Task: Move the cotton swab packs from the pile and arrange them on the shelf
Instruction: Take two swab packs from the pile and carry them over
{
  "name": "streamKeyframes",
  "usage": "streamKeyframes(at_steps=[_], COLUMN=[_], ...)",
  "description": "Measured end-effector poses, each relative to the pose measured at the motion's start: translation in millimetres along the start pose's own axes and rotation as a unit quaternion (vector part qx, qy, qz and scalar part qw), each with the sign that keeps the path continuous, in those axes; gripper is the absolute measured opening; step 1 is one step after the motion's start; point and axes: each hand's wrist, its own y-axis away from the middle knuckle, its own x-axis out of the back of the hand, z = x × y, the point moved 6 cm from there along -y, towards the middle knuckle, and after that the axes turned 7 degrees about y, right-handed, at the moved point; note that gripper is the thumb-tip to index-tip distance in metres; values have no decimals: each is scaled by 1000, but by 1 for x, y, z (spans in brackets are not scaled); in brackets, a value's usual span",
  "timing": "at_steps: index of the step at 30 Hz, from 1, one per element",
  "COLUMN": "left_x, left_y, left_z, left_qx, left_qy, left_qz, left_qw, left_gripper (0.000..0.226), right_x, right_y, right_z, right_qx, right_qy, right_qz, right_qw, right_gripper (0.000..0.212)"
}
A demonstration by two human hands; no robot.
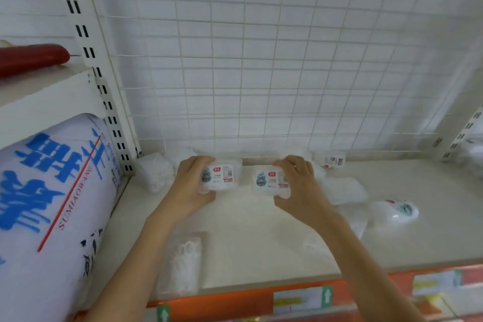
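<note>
At the far left a large white plastic-wrapped bale with blue characters and a red diagonal line [49, 191] leans against the slotted white upright of the rack [104, 91], and a glossy red rounded object [31, 59] lies on the ledge above it. These stay out of the way of the step in hand, which looks like setting two packs down side by side on the pale cream shelf [248, 243].

The left hand [193, 185] holds a small clear plastic cotton swab pack with a red-and-teal printed label [222, 175], its fingers [194, 162] curled over the top edge and the thumb under the near side. Just to its right, a narrow gap apart, the right hand [298, 185] grips a second labelled clear pack [270, 180] the same way — fingers clamped over the far edge, thumb below. Both packs sit low near the back of the shelf, labels toward the camera; whether they already rest on the board I cannot tell.

To do this well, keep both labels facing front and level, close the gap until the sides touch, and push the pair back squarely toward the white wire grid panel [287, 73] — then let go without tipping either.

Further right lie the remaining loose packs [342, 191] in a scattered pile, one labelled pack near the grid [332, 161] and one rounded white pack on its side [397, 210]
</note>
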Motion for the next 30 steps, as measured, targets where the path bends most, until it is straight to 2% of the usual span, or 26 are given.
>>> streamKeyframes(at_steps=[3,6,14,19,22,27,30], left_x=[-3,-20,-121,-207,-260,-340,-386], left_y=[-10,-16,-1,35,58,102,129], left_z=[34,70,171,238,272,333,359], left_qx=[-62,-108,-209,-250,-245,-247,-238], left_qy=[-1,13,80,130,147,166,163], left_qz=[-7,-49,-172,-249,-286,-336,-357], left_qw=[998,993,959,927,914,894,888], left_gripper=[67,67,69,75,81,82,73], right_x=[35,67,138,167,176,192,197], right_y=[18,50,182,284,348,445,492], right_z=[10,26,83,120,149,194,216], right_qx=[-38,-80,-225,-322,-373,-405,-424], right_qy=[21,35,98,115,119,113,101], right_qz=[56,93,147,134,113,103,106], right_qw=[997,992,958,930,913,902,894], right_gripper=[65,68,68,71,73,76,76])
